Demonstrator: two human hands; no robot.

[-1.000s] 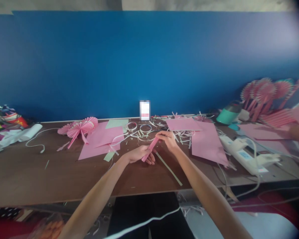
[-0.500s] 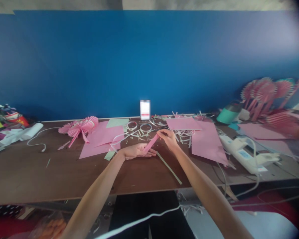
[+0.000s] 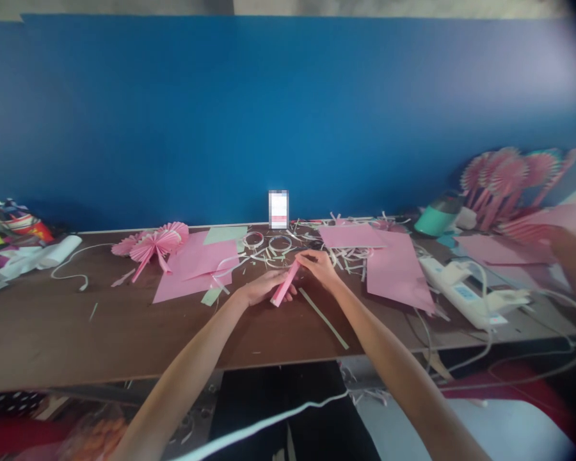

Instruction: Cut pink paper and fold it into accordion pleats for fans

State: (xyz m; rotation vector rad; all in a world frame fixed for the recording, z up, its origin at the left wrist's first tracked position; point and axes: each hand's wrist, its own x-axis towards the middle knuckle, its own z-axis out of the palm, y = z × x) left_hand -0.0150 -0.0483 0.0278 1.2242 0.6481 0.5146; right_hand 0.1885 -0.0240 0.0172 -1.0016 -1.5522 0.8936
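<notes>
A narrow folded strip of pink paper (image 3: 285,287) is held between both my hands above the brown table (image 3: 139,339). My right hand (image 3: 317,266) pinches its far upper end. Around its middle is my left hand (image 3: 265,286), with the thumb side behind the strip and some fingertips showing past its right edge. The near end of the strip points down toward me. On the table just to the right lies a thin pale green paper strip (image 3: 323,318), apart from both hands.
Pink sheets (image 3: 398,269) lie right and left, with paper fans (image 3: 158,246) at the left. Tape rolls (image 3: 280,244) and white scraps sit behind my hands. A power strip (image 3: 461,291) with cables, a green-and-black container (image 3: 436,218) and more fans (image 3: 506,176) are at the right.
The pink strip has turned steeper, its near end now lower and showing in front of the left hand. My left hand has turned and its fingers have curled in around the strip.
</notes>
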